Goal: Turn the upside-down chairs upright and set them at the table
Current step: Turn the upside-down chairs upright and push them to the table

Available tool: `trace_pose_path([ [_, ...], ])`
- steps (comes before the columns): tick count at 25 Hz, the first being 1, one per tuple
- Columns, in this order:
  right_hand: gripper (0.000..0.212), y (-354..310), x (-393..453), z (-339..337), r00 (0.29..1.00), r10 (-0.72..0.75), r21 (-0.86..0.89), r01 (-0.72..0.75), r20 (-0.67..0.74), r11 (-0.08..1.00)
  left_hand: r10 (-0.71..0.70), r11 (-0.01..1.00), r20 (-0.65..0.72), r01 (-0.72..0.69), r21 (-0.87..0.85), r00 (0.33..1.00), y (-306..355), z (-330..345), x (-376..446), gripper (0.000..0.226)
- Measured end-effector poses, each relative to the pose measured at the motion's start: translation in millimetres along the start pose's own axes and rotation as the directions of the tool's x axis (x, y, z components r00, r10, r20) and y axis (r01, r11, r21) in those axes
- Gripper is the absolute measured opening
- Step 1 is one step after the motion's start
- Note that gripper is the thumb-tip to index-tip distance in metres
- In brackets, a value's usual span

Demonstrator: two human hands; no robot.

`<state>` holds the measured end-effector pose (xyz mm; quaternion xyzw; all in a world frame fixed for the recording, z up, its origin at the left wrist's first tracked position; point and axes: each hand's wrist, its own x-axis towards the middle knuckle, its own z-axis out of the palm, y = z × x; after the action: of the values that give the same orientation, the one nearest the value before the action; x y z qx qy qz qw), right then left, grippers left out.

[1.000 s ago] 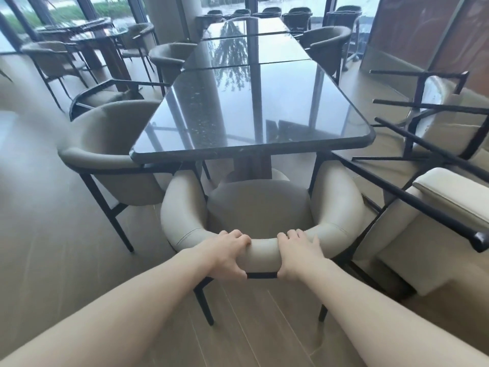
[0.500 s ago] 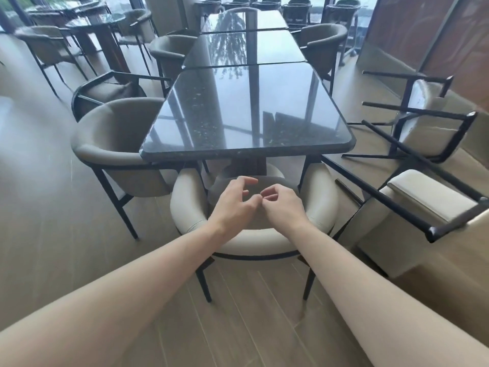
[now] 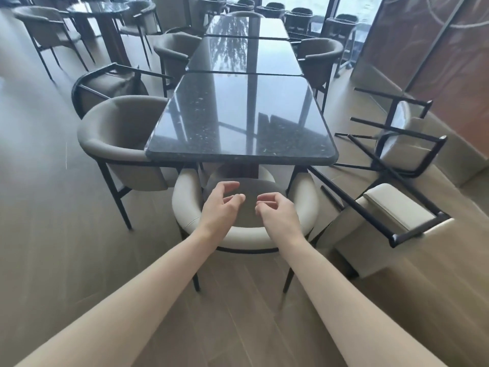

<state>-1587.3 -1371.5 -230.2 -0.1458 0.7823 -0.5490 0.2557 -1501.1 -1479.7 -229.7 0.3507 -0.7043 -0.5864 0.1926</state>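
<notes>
A cream armchair (image 3: 246, 235) stands upright, tucked under the near end of the long dark glossy table (image 3: 240, 115). My left hand (image 3: 221, 205) and my right hand (image 3: 276, 211) hover above its seat, fingers loosely curled and apart, holding nothing. To the right, an upside-down cream chair (image 3: 375, 221) lies on the floor with its black legs pointing up. Behind it a second overturned chair (image 3: 397, 136) rests near the wall. On the left side, a grey chair (image 3: 119, 136) stands upright at the table, and another overturned chair (image 3: 105, 86) lies behind it.
More upright grey chairs (image 3: 317, 59) line both sides of the table farther back. A round table (image 3: 98, 11) with chairs stands at the far left. A wood-panel wall (image 3: 436, 62) runs along the right. Wooden floor (image 3: 53, 207) stretches to the left.
Both hands have let go of the cream chair's backrest, lifted off it, and their fingers have spread apart. The view has pulled back from the table.
</notes>
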Motion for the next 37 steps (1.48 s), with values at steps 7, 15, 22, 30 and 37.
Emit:
trace_pose_path([
  [7,0.02,10,-32,-59,0.99,0.074,0.083,-0.064,-0.123,0.994,0.002,1.0,0.089,-0.002,-0.004,0.996,11,37,-24,0.026],
  [15,0.014,77,-72,-167,0.926,0.228,0.172,-0.183,-0.3,0.968,0.019,1.0,0.414,-0.024,0.007,0.91,14,178,-53,0.027],
  [22,0.014,139,-78,-303,0.851,0.328,0.256,-0.237,-0.41,0.937,-0.061,0.998,0.527,0.07,0.003,0.848,26,314,-81,0.021],
  [30,0.017,174,-56,-469,0.855,0.291,0.2,-0.224,-0.428,0.954,-0.069,0.997,0.531,0.073,0.013,0.845,74,489,-98,0.027],
  [37,0.017,194,-35,-556,0.845,0.273,0.203,-0.199,-0.46,0.959,-0.016,1.0,0.573,0.028,-0.012,0.82,107,575,-94,0.035],
])
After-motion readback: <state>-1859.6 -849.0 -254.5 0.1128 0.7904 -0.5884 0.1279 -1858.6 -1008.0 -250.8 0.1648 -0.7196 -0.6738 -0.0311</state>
